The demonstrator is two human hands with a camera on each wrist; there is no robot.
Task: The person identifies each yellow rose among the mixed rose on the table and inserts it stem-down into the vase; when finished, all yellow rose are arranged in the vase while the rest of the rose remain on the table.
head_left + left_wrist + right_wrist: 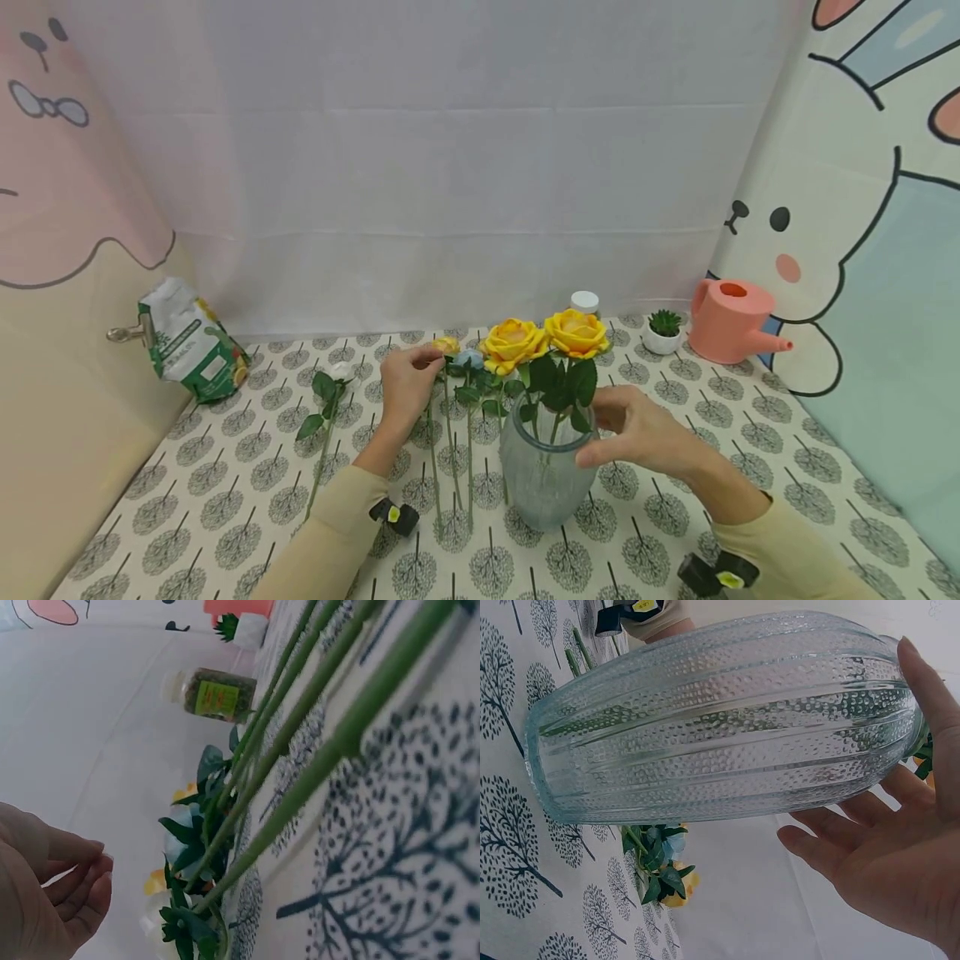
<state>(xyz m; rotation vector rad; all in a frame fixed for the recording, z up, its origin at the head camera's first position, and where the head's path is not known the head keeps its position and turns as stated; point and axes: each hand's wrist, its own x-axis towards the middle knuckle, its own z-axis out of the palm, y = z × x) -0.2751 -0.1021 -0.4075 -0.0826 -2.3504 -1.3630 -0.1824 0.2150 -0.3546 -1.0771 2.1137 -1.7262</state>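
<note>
A ribbed, pale glass vase (547,483) stands upright with two yellow roses (576,333) in it. My right hand (637,429) grips the vase near its rim; in the right wrist view the thumb (930,682) lies at the rim and the fingers reach round behind. My left hand (408,387) is over the laid-out stems, fingertips right at a yellow rose (447,344) in the head view. In the left wrist view its thumb and fingers come together with nothing seen between them. A blue rose (470,359) lies just right of it.
A white rose (342,372) lies to the left. Farther out are a clipped green-and-white bag (198,350), a small potted succulent (663,335) and a pink watering can (729,325). Behind the roses stands a white-lidded jar (217,695). A white cloth backdrop (450,183) hangs behind.
</note>
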